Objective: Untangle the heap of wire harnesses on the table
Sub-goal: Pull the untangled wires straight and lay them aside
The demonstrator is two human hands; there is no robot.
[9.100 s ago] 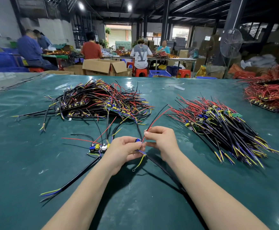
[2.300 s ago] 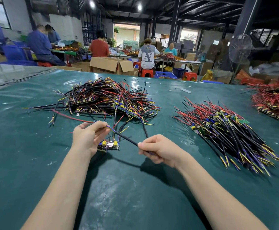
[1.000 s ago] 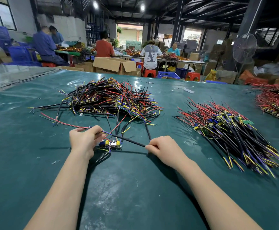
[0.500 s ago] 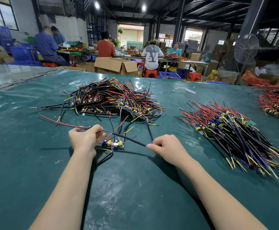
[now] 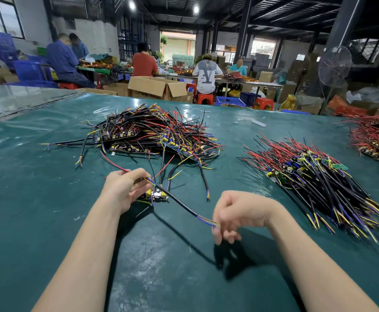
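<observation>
While left hand (image 5: 118, 190) grips harness wires (image 5: 143, 179), right hand (image 5: 240, 210) blurred, fingers half-curled at black cable (image 5: 181, 206) tip, grip unclear

Big grey "Y" (image 5: 207, 75) — back of a worker's white shirt (image 5: 206, 88)

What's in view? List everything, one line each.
table: one, green, underneath everything.
tangled heap: one, black, red and yellow, far centre-left.
sorted pile: one, same colours, right of centre.
red-wired pile: one, mostly red, far right edge.
held harness: one, black cable with small board, between the grips.
cardboard box: one, brown, beyond the table.
fan: one, grey, right background.
workers: five, seated at far tables.
left grip: one, curled round the harness wires beside the board.
right grip: one, blurred, at the cable's tip; hold unclear.
</observation>
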